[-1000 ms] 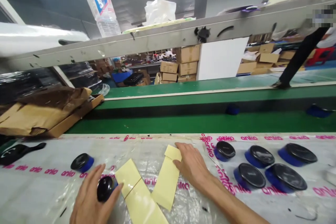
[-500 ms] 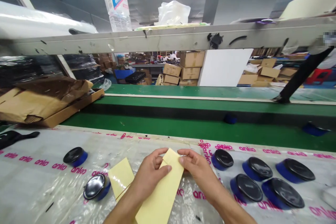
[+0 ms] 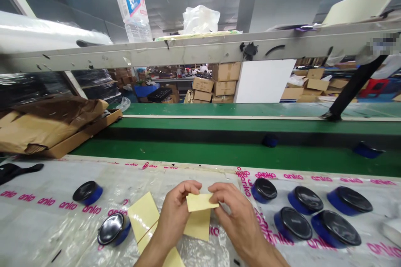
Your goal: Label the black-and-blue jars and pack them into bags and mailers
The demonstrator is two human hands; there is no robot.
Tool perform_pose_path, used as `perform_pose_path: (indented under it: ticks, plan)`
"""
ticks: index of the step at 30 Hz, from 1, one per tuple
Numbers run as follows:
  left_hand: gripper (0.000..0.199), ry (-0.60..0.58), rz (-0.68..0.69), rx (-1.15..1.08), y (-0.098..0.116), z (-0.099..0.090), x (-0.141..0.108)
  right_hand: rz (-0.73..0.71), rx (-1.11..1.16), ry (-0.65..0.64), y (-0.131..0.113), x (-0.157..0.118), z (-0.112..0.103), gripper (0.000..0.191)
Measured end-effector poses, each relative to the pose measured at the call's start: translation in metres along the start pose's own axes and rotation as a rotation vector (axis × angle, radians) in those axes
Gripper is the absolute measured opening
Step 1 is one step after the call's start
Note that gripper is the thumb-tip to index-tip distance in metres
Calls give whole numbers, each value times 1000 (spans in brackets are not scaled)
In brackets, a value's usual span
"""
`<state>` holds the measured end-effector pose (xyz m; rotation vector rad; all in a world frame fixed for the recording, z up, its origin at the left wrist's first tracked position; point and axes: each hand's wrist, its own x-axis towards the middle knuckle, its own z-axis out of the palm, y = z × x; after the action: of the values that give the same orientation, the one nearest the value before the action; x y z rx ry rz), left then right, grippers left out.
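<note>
Yellow strips: two in count; one yellow strip (image 3: 201, 202) is between my hands above the plastic-covered table (image 3: 40, 229), the second strip (image 3: 144, 212) lies on the plastic, partly covered by my left forearm.
Black-lidded blue tubs, right: five, a cluster of tubs (image 3: 305, 200) on the table, lids up, to the right of my right hand.
Black-lidded blue tubs, left: two, the nearer tub (image 3: 114, 228) just beside the lying strip, the farther tub (image 3: 87, 192) near it.
Green belt: two blue pieces (image 3: 270, 140) on the belt (image 3: 194, 156), well apart from each other.
Shelf: one clear bottle (image 3: 133, 6) and one white plastic bag (image 3: 201, 20) above the belt.
Since half a second ago: the strip in my hands no longer stretches long toward me; its upper end now faces me as a short flap, with more yellow paper showing below it.
Since one second ago: my left hand is off the nearer left tub, which stands uncovered, and has joined my right at the strip.
Left hand (image 3: 175, 209): fingers curled, nearly closed, gripping the flap's left end.
Right hand (image 3: 235, 213): fingers bent, slightly looser, gripping the right end; the thumb contact is partly hidden, so its exact hold is hard to judge.
</note>
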<state>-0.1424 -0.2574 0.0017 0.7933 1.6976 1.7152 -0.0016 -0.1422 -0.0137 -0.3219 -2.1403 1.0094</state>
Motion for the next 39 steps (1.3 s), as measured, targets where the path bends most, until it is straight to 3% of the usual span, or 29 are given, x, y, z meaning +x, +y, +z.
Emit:
perform_pose_path:
  ticks: [4,7,10,13,15,17,23,28,31,35,39]
  plan:
    - [48,154,26,42,-2,2,-2,-147,-52,53,-3,-4,-3,26]
    - [48,163,27,54,-3,2,-2,-130,-23,82,-4,-7,-3,24]
    - [45,165,35,73,-5,0,-1,-10,121,100,-3,-8,-3,18]
    - [46,151,-14,130,-9,-3,0,227,430,228,-1,-5,-5,11]
    - [43,148,-57,164,-11,-5,0,353,619,286,1,-4,-9,17]
    - [42,171,-69,143,-12,-7,0,403,685,247,3,-7,-15,23]
    - [43,215,-33,28,0,-4,-3,395,434,147,10,-34,-26,25]
    - [76,242,3,-86,4,-2,-7,406,384,132,14,-39,-28,26]
    - [85,220,15,-127,2,-3,-7,418,383,134,14,-37,-28,26]
    - [76,236,41,-158,1,-7,-7,401,347,138,13,-37,-27,26]
    - [51,211,-77,-342,6,-9,-10,384,332,134,11,-36,-27,29]
